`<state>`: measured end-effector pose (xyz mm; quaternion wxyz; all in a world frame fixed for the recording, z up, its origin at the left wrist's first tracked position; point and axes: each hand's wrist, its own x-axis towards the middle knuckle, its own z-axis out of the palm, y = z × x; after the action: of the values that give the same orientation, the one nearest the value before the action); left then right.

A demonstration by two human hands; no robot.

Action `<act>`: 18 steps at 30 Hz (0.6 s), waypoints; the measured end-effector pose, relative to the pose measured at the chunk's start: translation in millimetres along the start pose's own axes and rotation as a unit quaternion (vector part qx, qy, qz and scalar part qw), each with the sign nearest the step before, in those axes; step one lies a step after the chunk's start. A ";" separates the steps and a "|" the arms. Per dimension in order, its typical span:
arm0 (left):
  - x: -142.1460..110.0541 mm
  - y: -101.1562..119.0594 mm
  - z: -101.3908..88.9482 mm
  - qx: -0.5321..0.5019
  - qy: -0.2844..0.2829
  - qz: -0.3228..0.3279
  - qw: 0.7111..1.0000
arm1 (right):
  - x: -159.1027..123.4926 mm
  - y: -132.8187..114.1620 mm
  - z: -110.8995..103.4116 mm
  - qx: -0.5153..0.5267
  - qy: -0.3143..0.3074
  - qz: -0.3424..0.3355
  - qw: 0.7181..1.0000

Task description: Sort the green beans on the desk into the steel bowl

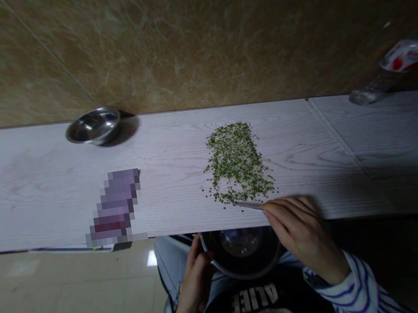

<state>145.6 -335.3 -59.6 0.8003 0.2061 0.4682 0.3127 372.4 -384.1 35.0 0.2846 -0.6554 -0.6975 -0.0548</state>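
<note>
Small green grains (236, 160), which look like mung beans, lie in a loose rectangular patch on the white wood-grain counter (173, 182). My right hand (301, 224) is closed around a thin, pointed grey tool (250, 205); whether it is tweezers or a blade I cannot tell. Its tip reaches the near edge of the patch. Below the counter's front edge, my left hand (196, 276) grips the left rim of a metal bowl (246, 275) at my lap. A few small pale specks show inside that bowl, too small to name.
A smaller steel bowl (93, 127) stands near the wall at the back left, slightly tilted. A blurred, purplish flat object (116, 204) lies at the left front. To the right, a clear plastic bottle (388, 72) with a red-and-white label stands by the wall.
</note>
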 end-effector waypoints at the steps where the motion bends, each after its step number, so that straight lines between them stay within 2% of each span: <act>1: 0.0 0.2 0.3 -0.001 -0.005 0.004 1.000 | 0.0 0.2 0.6 -0.004 0.001 0.001 1.000; 10: -1.6 0.7 0.8 -0.005 0.011 0.000 1.000 | 0.2 -5.2 1.3 0.003 -0.007 -0.006 1.000; 18: -2.4 5.0 2.6 0.003 0.003 0.000 1.000 | 1.1 -9.7 5.1 -0.002 -0.011 -0.002 1.000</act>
<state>145.5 -333.5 -53.7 0.7986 0.2071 0.4714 0.3117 361.7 -382.2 34.1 0.2758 -0.6549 -0.7018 -0.0496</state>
